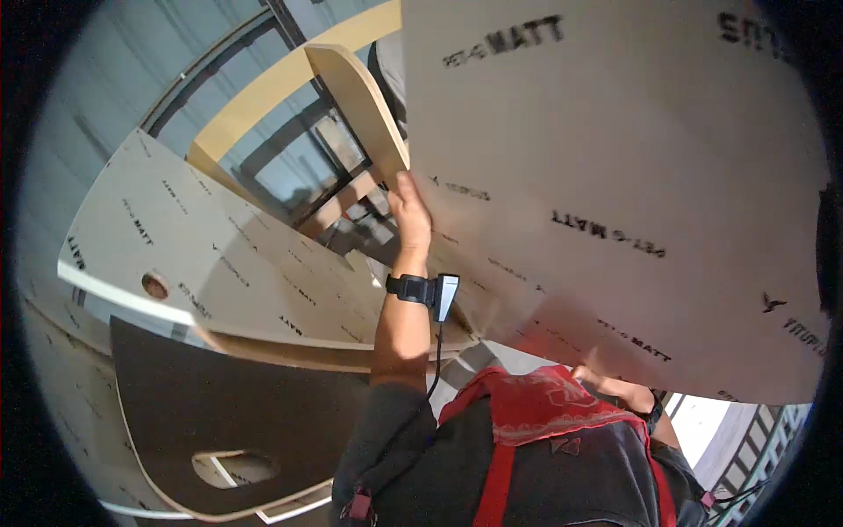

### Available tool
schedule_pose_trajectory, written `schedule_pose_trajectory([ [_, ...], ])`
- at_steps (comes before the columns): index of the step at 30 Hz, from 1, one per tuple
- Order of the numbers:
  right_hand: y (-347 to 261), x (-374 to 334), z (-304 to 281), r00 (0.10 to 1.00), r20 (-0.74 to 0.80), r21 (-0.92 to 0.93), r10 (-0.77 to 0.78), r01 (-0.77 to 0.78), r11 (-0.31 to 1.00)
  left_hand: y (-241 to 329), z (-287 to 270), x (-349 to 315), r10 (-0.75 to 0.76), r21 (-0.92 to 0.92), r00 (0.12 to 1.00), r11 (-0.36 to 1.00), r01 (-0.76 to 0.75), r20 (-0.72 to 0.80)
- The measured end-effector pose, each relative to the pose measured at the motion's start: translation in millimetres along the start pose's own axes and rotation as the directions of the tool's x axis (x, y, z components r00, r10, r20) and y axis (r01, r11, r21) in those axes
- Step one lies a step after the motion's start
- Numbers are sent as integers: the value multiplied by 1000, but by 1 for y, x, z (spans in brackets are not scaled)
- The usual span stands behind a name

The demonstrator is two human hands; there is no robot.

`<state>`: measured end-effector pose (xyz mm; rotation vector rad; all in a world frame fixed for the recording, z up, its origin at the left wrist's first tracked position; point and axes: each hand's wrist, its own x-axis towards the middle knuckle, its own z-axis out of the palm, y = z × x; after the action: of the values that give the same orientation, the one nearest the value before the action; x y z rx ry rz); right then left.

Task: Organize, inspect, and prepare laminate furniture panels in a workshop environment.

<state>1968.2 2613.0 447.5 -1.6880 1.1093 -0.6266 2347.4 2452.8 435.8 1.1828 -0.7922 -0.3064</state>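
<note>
A: Here it is, the big grey board [615, 176], filling the right side of the view, dark print scattered over its face!

B: And the hands?

A: Left hand [413, 218] right on its left edge, thumb pointing up, the other fingers hidden. Pinching or only pressing? I can't tell from here!

B: The right hand [601, 383]?

A: Down at the lower edge, close to the red cloth [540, 408] on the person's chest, partly covered. Can't call its grip either!

B: What's on that left wrist?

A: A black strap [408, 287] carrying a small grey box [446, 297], with a cable [437, 369] hanging below!

B: Further out?

A: Over to the left, a pale board [219, 246] with a round hole, and below it a dark brown board [219, 386] with an oval one!

B: Behind those?

A: A curved wooden frame [259, 85], then the bluish ribbed wall [97, 88]!
</note>
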Motion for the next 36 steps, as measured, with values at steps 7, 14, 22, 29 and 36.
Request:
schedule_pose_trajectory([
  [7,-13,78,45,948,-80,-181,-309,291,939,-23,-24,58,0,-53,993,999,6,122],
  [14,-43,169,71,887,418,-196,-197,300,934,0,-23,65,247,291,950,939,-185,-192],
  [22,-96,235,153,826,315,-235,-468,545,805,58,-71,-37,352,330,934,891,-313,-64],
  [29,-112,243,207,755,300,-277,-582,653,705,83,-82,-54,471,495,881,778,-386,-53],
  [36,-102,213,235,686,401,-267,-607,721,639,107,-111,-69,482,595,841,760,-263,-244],
])
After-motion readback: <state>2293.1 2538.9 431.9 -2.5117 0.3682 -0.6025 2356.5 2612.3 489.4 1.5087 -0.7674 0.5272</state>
